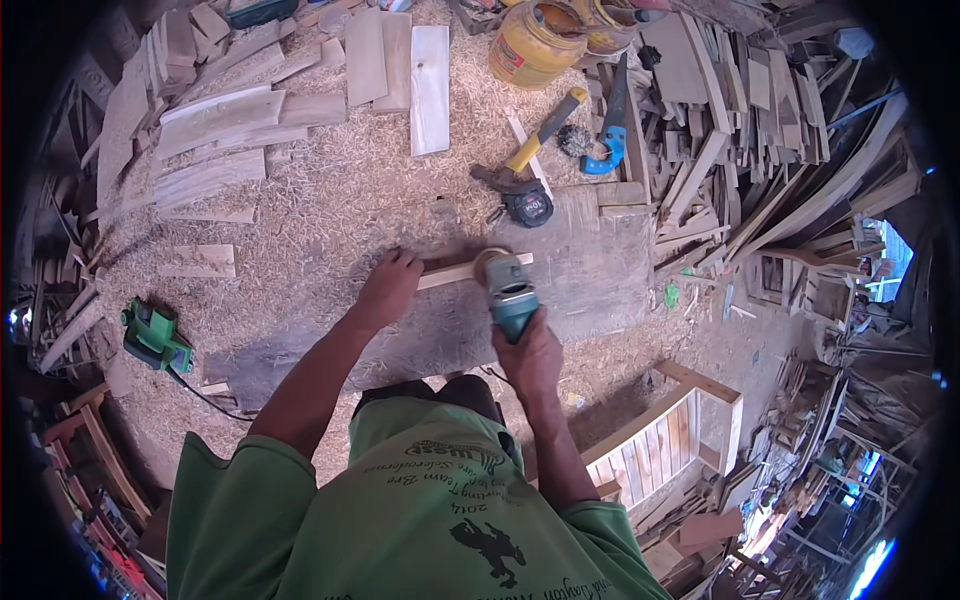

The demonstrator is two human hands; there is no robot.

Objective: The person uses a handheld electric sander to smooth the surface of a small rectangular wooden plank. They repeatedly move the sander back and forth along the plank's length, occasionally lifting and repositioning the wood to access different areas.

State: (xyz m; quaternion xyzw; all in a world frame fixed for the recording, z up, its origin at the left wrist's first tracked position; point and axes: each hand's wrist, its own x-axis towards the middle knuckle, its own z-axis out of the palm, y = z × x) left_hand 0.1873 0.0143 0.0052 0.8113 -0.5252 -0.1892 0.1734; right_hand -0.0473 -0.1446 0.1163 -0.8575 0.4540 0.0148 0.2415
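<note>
My right hand (530, 352) grips the teal body of an angle grinder (512, 300). The round disc (491, 262) at its head lies over a narrow wooden strip (450, 276), towards the strip's right end; whether it touches the wood I cannot tell. At the strip's left end, my left hand (391, 283) holds it down with bent fingers, hiding that end. Both rest above a dusty wooden work board (585, 292).
Beyond the strip lie a tape measure (528, 205), a hammer (536, 142) and a blue-handled saw (609, 127). A green power planer (155, 336) with a cord sits left. Yellow tubs (536, 45) stand at the back. Planks (430, 90) lie among shavings; a wooden frame (660, 442) is at right.
</note>
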